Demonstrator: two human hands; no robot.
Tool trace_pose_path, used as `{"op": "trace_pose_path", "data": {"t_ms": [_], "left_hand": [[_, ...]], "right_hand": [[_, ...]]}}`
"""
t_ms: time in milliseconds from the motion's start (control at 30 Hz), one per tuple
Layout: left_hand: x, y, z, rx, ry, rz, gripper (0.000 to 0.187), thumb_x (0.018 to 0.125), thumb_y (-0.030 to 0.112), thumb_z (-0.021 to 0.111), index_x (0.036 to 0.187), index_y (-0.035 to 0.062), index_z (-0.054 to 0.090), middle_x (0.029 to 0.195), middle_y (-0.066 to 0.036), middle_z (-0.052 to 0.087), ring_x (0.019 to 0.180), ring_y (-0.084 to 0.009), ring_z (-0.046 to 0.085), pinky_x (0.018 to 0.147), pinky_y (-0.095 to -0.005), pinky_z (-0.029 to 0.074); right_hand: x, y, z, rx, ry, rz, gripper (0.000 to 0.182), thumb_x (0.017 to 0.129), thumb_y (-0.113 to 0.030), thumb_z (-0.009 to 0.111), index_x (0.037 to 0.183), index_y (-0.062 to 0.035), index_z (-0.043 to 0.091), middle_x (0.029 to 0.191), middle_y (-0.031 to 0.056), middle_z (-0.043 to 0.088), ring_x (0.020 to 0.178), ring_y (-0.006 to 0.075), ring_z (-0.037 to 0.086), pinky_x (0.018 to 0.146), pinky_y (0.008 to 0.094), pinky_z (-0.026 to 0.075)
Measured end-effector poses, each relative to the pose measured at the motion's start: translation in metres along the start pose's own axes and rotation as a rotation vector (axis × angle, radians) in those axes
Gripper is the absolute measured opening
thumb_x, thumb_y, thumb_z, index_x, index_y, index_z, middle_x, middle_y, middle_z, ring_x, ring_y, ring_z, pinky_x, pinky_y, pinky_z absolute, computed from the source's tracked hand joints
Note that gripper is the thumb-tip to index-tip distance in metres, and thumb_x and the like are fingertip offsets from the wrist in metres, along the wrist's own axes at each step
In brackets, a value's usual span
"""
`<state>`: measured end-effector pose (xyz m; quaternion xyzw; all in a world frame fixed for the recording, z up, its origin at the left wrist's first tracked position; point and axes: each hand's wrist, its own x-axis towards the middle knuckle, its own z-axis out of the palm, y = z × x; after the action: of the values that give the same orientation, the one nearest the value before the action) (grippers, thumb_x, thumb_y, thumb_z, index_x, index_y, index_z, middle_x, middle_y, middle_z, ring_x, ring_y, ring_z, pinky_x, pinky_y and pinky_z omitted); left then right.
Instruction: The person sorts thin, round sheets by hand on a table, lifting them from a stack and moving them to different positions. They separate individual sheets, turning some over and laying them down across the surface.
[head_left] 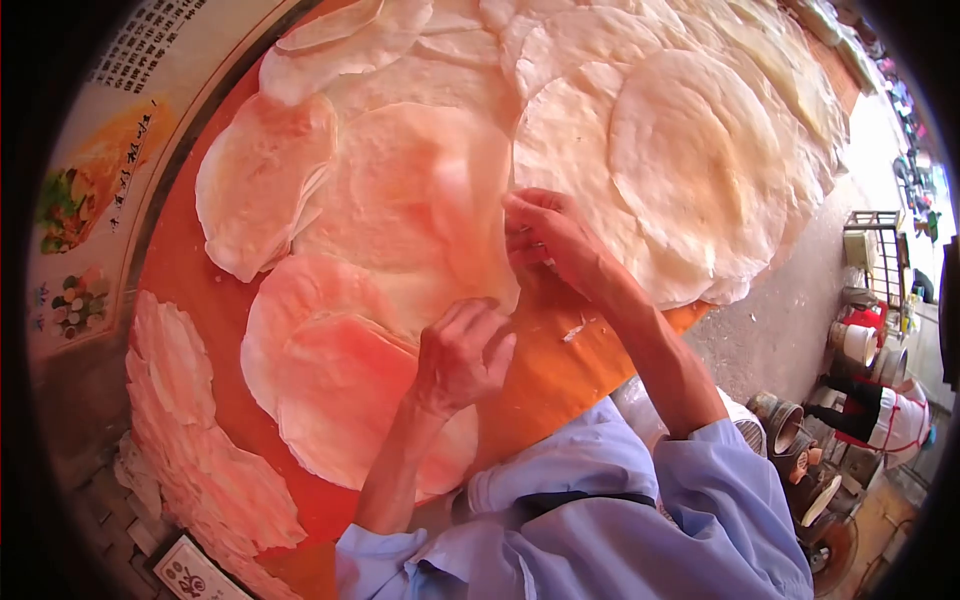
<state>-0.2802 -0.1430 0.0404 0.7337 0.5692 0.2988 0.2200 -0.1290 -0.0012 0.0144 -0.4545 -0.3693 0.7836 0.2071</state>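
A thin, round, pale flatbread (475, 215) stands partly lifted and slightly blurred in front of me. My right hand (560, 240) pinches its right edge between thumb and fingertips. My left hand (462, 352) is closed at its lower edge, fingers curled; the exact grip is partly hidden. Beneath it lies a wide layer of similar flatbreads (385, 160). Left of my left hand, overlapping flatbreads (330, 400) rest on the orange tabletop (545, 365). A broad pile of flatbreads (700, 170) spreads out beyond my right hand.
A folded stack of flatbreads (265, 185) sits at the left, with torn flaky sheets (195, 430) along the near left edge. A printed sign (110, 180) borders the table. On the right are pots (785, 420), a metal rack (875, 250) and another person (890, 415).
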Motion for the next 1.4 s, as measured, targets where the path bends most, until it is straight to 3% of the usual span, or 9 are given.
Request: {"op": "trace_pose_path", "data": {"t_ms": [167, 267, 367, 867, 1000, 1133, 1200, 1267, 1400], "left_hand": [[0.038, -0.037, -0.001, -0.208, 0.455, -0.514, 0.039, 0.079, 0.023, 0.07, 0.105, -0.0039, 0.059, 0.097, -0.018, 0.063, 0.087, -0.0298, 0.062, 0.076, -0.0356, 0.051], [0.059, -0.07, 0.006, -0.436, 0.335, -0.666, 0.051, 0.078, 0.029, 0.072, 0.114, -0.0039, 0.057, 0.099, -0.015, 0.063, 0.086, -0.024, 0.063, 0.075, -0.0337, 0.051], [0.069, -0.074, 0.019, -0.256, 0.148, -0.577, 0.05, 0.078, 0.03, 0.073, 0.112, -0.0043, 0.059, 0.1, -0.013, 0.062, 0.083, -0.0208, 0.062, 0.074, -0.032, 0.051], [0.046, -0.09, -0.003, -0.753, 0.27, -0.715, 0.026, 0.096, 0.026, 0.053, 0.095, 0.0035, 0.065, 0.085, -0.003, 0.064, 0.073, -0.0083, 0.059, 0.061, -0.0218, 0.048], [0.039, -0.093, -0.062, -0.933, 0.582, -0.687, 0.024, 0.094, 0.027, 0.054, 0.09, 0.0062, 0.065, 0.081, -0.004, 0.064, 0.068, -0.0111, 0.06, 0.057, -0.0243, 0.049], [0.02, -0.095, -0.193, -0.754, 0.625, -0.52, 0.034, 0.096, 0.032, 0.046, 0.104, 0.0031, 0.061, 0.099, -0.007, 0.063, 0.089, -0.0189, 0.062, 0.08, -0.033, 0.052], [0.043, -0.033, -0.22, -0.746, 0.865, -0.551, 0.034, 0.096, 0.029, 0.047, 0.111, 0.0017, 0.058, 0.102, -0.009, 0.063, 0.094, -0.0191, 0.061, 0.082, -0.0326, 0.052], [0.05, 0.024, -0.2, -0.817, 0.463, -0.469, 0.034, 0.097, 0.029, 0.046, 0.115, 0.002, 0.057, 0.105, -0.01, 0.062, 0.094, -0.0189, 0.061, 0.082, -0.0325, 0.052], [0.051, 0.017, -0.12, -0.611, 0.15, -0.633, 0.022, 0.095, 0.021, 0.052, 0.094, 0.0029, 0.065, 0.078, 0.0, 0.06, 0.073, -0.0048, 0.055, 0.062, -0.0216, 0.046]], "right_hand": [[0.01, 0.001, 0.016, -0.027, 0.193, -0.112, 0.043, 0.091, -0.036, 0.056, 0.11, 0.003, 0.056, 0.086, 0.0093, 0.06, 0.071, 0.0176, 0.059, 0.061, 0.0302, 0.051], [0.009, 0.001, 0.01, -0.038, 0.179, -0.084, 0.04, 0.093, -0.032, 0.052, 0.11, 0.0038, 0.056, 0.088, 0.0099, 0.061, 0.075, 0.0177, 0.061, 0.063, 0.0307, 0.051], [0.011, 0.011, 0.005, 0.179, 0.064, -0.084, 0.04, 0.095, -0.033, 0.05, 0.109, 0.0044, 0.056, 0.092, 0.0106, 0.062, 0.08, 0.0182, 0.063, 0.066, 0.0323, 0.052], [0.019, 0.019, 0.031, 0.604, -0.15, -0.002, 0.043, 0.095, -0.037, 0.051, 0.112, 0.0019, 0.056, 0.103, 0.0119, 0.062, 0.089, 0.0202, 0.064, 0.076, 0.0376, 0.055], [0.007, -0.006, 0.033, 0.766, -0.114, 0.006, 0.033, 0.094, -0.03, 0.052, 0.108, -0.0013, 0.059, 0.099, 0.006, 0.064, 0.084, 0.0145, 0.064, 0.074, 0.0304, 0.052], [-0.006, -0.02, 0.015, 0.503, 0.126, -0.183, 0.025, 0.093, -0.027, 0.055, 0.079, -0.0071, 0.061, 0.067, -0.0022, 0.057, 0.059, 0.0076, 0.051, 0.05, 0.0247, 0.038], [-0.006, -0.015, -0.028, 0.403, -0.089, -0.332, 0.025, 0.092, -0.025, 0.056, 0.081, -0.0034, 0.065, 0.071, 0.0019, 0.062, 0.064, 0.0096, 0.058, 0.052, 0.028, 0.045], [-0.035, -0.045, -0.001, 0.264, 0.029, -0.383, 0.028, 0.092, -0.026, 0.057, 0.078, -0.0026, 0.065, 0.066, 0.0, 0.058, 0.061, 0.0098, 0.055, 0.052, 0.0275, 0.044], [-0.06, -0.051, 0.058, -0.136, 0.028, -0.448, 0.033, 0.092, -0.028, 0.056, 0.079, 0.0003, 0.064, 0.062, -0.0009, 0.052, 0.059, 0.0102, 0.051, 0.053, 0.0261, 0.044]]}}
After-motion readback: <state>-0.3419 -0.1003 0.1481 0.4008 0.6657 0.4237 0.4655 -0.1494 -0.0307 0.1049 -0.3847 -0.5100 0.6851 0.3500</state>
